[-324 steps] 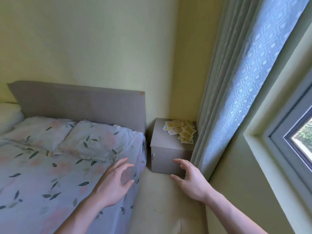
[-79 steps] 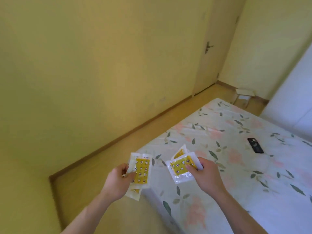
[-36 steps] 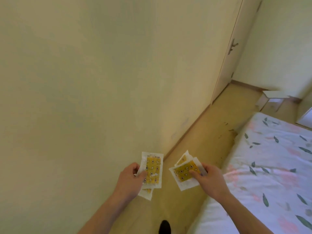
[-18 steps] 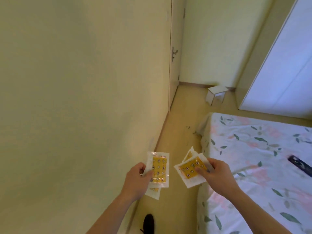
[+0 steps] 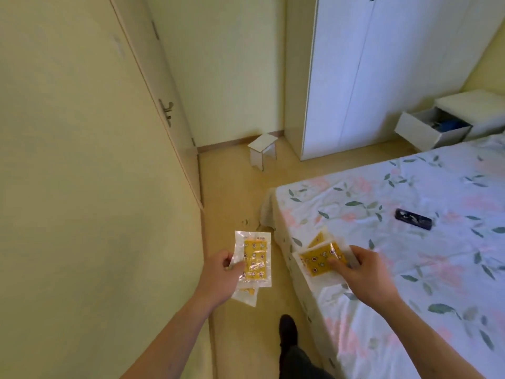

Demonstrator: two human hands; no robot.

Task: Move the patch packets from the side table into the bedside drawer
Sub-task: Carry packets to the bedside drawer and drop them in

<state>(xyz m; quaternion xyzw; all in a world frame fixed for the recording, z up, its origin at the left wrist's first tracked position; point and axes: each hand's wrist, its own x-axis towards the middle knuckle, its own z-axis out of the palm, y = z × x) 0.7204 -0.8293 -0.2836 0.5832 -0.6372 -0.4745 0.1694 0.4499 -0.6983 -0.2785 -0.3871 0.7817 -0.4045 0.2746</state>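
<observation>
Both hands reach forward. The left grip [image 5: 218,272] pinches patch packets [image 5: 255,259]; the right grip [image 5: 360,269] pinches more packets [image 5: 317,259]. Now the open bedside drawer [image 5: 426,129] shows at two o'clock; before, it was out of sight.

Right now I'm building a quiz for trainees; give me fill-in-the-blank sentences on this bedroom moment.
1. The bedside drawer beside the wardrobe stands ____.
2. Both the left hand and right hand hold yellow patch ____.
3. A dark remote lies on the ____.

Missing: open; packets; bed
</observation>
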